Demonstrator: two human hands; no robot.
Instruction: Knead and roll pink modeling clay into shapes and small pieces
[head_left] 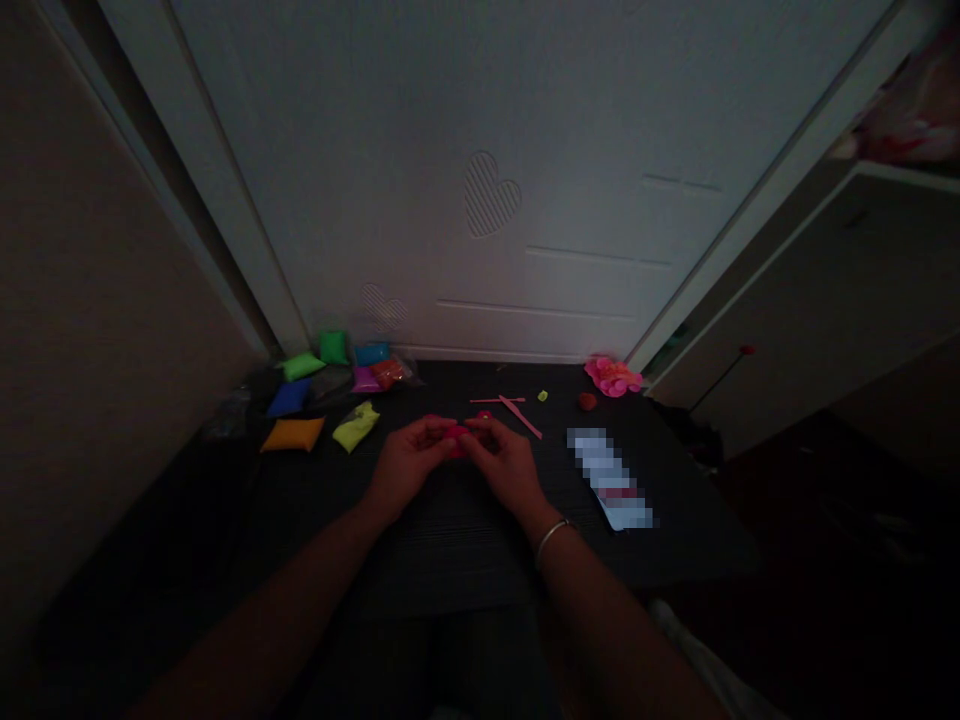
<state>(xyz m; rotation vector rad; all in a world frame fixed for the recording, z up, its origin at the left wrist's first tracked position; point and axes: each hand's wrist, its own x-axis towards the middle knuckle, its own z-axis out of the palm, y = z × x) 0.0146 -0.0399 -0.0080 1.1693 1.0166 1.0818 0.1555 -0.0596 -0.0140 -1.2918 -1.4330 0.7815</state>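
Note:
Both my hands meet over the dark table, pinching a soft pinkish-red lump of modelling clay [455, 441] between thumbs and fingertips. My left hand [405, 458] is closed on its left side, and my right hand [508, 462], below a bracelet, closes on its right. Fingers cover much of the lump, so its full shape is hidden. Just beyond the right fingers lies a small pink piece with a pale spot [485, 414]. Two pink modelling tools, a thin stick [495, 401] and a flat blade [521, 417], rest behind my right hand. A tiny yellow piece [542, 396] is near them.
Left on the table [465, 560] are orange [292, 435], yellow [356, 427], blue [289, 398] and green [334, 347] packets, plus a clear bag [405, 370]. To the right are a phone [611, 480], reddish ball [586, 401] and pink petalled object [613, 377]. A white panel [375, 180] rises behind.

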